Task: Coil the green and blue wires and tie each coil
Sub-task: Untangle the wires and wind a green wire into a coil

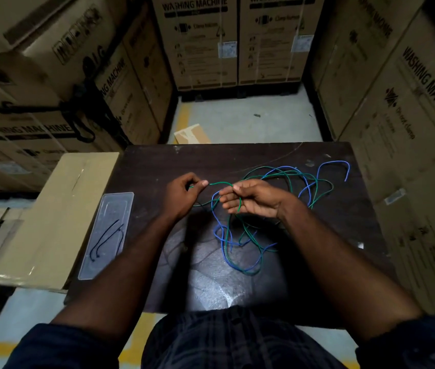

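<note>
Green wire [322,188], blue wire [336,163], dark brown table [157,166], clear tray [115,206], tan boxes [51,209], plaid shirt [224,342]

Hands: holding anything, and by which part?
Both hold the green wire: left hand pinches it at the fingertips, right hand grips it a short stretch along.

The table [157,166] has a dark wood-grain top, scuffed and chipped pale at the far edge, with a dull sheen where light falls on its near part. The green wire [221,183] and blue wire [336,163] wear smooth plastic insulation, faintly glossy. The tray [115,206] is clear, slightly frosted plastic; the 2 black ties [109,235] in it look matt, material unclear. The washing machine cartons [410,115] are matt brown printed cardboard. The flat box [59,209] is paler cardboard with a glossy tape strip. The floor [237,121] is matt grey concrete. The shirt [224,342] is dark checked cloth.
</note>
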Demonstrator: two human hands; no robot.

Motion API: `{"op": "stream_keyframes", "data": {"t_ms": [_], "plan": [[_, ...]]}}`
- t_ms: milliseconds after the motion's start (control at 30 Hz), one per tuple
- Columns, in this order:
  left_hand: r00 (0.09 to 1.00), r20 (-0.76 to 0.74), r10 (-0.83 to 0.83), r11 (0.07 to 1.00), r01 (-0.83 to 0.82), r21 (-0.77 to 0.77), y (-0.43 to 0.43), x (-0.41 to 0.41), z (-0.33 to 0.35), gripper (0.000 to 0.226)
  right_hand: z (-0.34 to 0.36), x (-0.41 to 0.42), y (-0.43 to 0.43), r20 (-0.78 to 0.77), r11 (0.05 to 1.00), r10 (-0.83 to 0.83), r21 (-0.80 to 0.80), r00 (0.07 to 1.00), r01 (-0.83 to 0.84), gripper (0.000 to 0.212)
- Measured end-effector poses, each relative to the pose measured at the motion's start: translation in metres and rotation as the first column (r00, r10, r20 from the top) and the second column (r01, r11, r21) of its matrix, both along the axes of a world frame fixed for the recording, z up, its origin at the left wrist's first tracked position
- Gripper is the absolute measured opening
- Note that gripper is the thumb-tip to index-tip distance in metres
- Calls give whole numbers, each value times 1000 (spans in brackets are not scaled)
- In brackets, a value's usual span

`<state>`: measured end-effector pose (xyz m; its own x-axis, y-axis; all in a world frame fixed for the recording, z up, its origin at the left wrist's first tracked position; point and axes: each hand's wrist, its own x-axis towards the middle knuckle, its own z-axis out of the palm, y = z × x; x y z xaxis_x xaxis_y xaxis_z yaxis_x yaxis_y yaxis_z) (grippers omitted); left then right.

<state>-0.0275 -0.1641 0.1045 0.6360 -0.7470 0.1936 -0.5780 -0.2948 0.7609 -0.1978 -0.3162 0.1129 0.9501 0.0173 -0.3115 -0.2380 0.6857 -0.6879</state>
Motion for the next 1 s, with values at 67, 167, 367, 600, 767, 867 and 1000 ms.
{"op": "stream_keyframes", "data": {"t_ms": [67,167,367,600,767,867,1000], "plan": [[999,-31,-14,1000,14,6,-2,-3,-2,20,3,-4,1,41,999,-8,38,999,7,32],[994,-78,-73,997,76,30,-4,-11,-3,22,10,-6,5,94,996,-23,84,995,15,34],[979,-153,-133,991,133,-11,-7,-22,-9,25,34,0,25,176,966,-202,198,964,166,36],[961,-194,-199,979,201,-7,-1,-32,-1,27,38,19,18,216,791,-593,338,776,511,30],[944,-174,-281,957,290,23,3,-42,0,29,27,31,20,153,659,-751,127,642,741,30],[951,-122,-282,955,291,56,6,-43,2,27,21,36,16,187,596,-778,-82,600,799,29],[949,-60,-310,945,314,86,9,-44,16,26,11,40,17,297,478,-629,-581,718,659,32]]}}
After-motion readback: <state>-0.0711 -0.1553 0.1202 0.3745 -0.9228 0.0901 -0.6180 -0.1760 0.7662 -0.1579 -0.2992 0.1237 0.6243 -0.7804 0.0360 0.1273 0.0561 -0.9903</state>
